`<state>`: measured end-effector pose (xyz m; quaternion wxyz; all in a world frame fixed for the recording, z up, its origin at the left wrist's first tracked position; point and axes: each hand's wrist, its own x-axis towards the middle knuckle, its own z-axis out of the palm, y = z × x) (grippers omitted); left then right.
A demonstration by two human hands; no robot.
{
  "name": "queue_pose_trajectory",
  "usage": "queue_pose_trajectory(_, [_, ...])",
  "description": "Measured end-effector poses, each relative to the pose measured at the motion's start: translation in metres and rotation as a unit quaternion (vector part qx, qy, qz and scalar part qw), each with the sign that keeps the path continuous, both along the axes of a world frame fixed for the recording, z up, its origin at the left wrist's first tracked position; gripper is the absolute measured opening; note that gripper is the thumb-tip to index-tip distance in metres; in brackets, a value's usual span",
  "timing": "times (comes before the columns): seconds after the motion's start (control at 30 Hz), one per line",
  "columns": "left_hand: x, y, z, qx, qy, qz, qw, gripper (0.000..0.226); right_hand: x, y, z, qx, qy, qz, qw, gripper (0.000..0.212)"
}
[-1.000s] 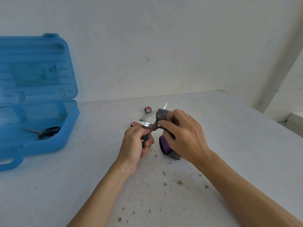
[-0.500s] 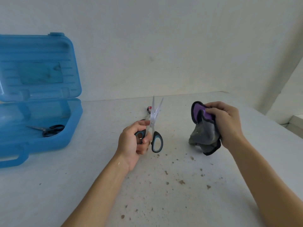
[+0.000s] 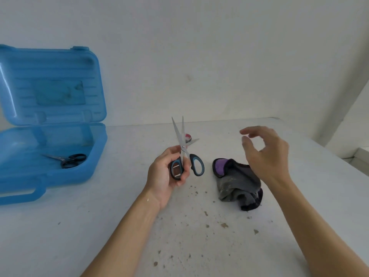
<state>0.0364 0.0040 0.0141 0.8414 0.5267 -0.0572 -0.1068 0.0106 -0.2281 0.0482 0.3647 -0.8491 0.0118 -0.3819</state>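
Observation:
My left hand (image 3: pixel 165 172) grips one handle loop of a pair of scissors (image 3: pixel 182 148) with dark and blue handles. The blades point upward and stand slightly apart. A crumpled grey and purple cloth (image 3: pixel 235 181) lies on the white table (image 3: pixel 119 226) just right of the scissors. Above the cloth my right hand (image 3: pixel 263 154) hovers with loosely bent fingers, holding nothing.
An open blue plastic case (image 3: pixel 46 170) stands at the left with small black-handled scissors (image 3: pixel 68 159) inside. Another pair of scissors with a pink handle (image 3: pixel 188 138) lies behind the held pair. Dark specks dot the table. A wall runs behind.
My right hand moved the cloth away from the scissor blades, set it on the table and let go. My left hand turned the scissors so the blades point upward.

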Motion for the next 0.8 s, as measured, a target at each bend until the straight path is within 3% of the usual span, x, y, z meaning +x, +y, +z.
queue_pose_trajectory(0.07, [-0.001, 0.002, 0.003, -0.006, -0.003, -0.014, 1.000, 0.028, -0.006, 0.014, 0.008, -0.019, -0.003, 0.070, 0.997, 0.015])
queue_pose_trajectory(0.17, [-0.001, 0.003, 0.006, -0.006, -0.008, -0.039, 0.999, 0.035, -0.005, 0.040, 0.007, -0.071, 0.188, 0.180, 0.963, 0.023])
queue_pose_trajectory(0.23, [-0.003, 0.004, 0.009, 0.001, -0.016, -0.050, 0.999, 0.035, -0.002, 0.049, 0.004, -0.039, 0.235, 0.206, 0.949, 0.022])
queue_pose_trajectory(0.43, [-0.003, 0.009, 0.014, 0.039, 0.008, -0.053, 0.998, 0.037, -0.008, 0.050, 0.004, 0.076, 0.187, 0.169, 0.965, 0.012])
queue_pose_trajectory(0.6, [-0.005, 0.003, 0.014, -0.043, 0.035, -0.020, 0.998, 0.034, -0.013, 0.064, 0.006, 0.094, 0.160, 0.153, 0.971, 0.007])
queue_pose_trajectory(0.8, [-0.013, 0.002, 0.020, -0.119, 0.001, 0.063, 0.991, 0.034, -0.021, 0.100, 0.003, 0.200, 0.147, 0.169, 0.954, 0.008])
